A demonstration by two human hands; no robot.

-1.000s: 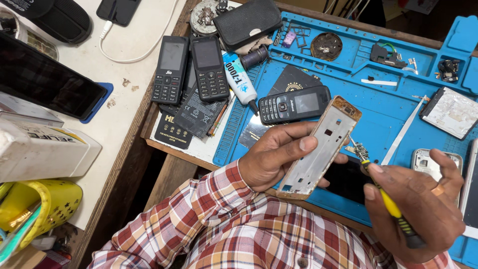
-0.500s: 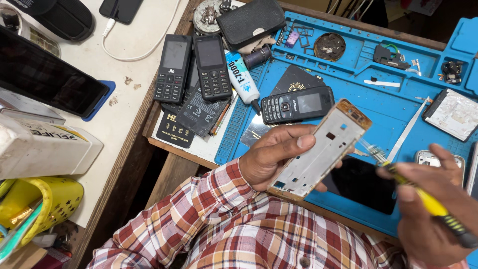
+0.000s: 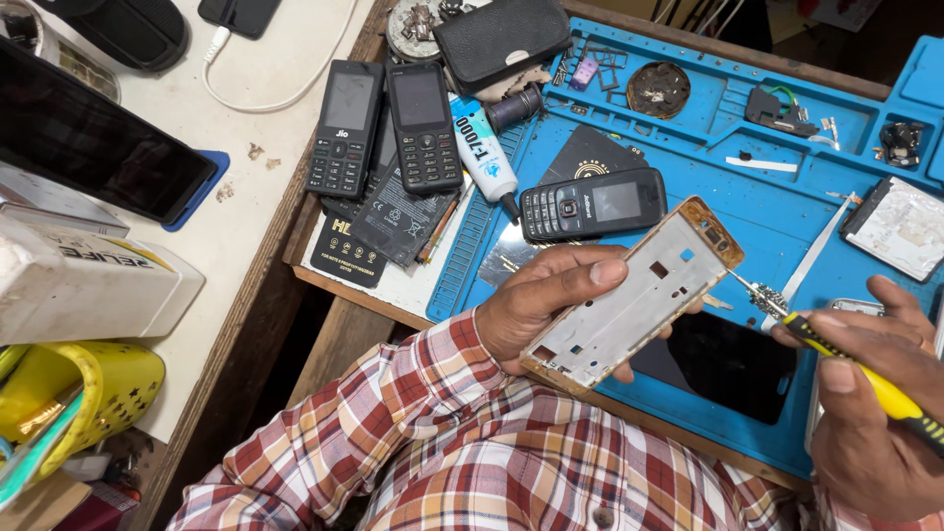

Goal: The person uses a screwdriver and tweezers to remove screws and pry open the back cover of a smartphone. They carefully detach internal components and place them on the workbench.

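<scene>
Here, a phone frame point(image 3: 634, 295) under a screwdriver point(image 3: 846, 359), above a blue mat point(image 3: 787, 216).
The left hand point(image 3: 546, 305) grasps the frame, tilted; the right hand point(image 3: 870, 393) is clenched on the screwdriver, tip at the frame's top corner. Farther off, a black keypad phone point(image 3: 593, 205) and a glue tube point(image 3: 485, 152).

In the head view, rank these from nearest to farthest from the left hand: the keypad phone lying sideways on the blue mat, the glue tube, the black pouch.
1. Sideways keypad phone, just above the left hand.
2. Glue tube, up-left.
3. Black pouch, top edge.
</scene>
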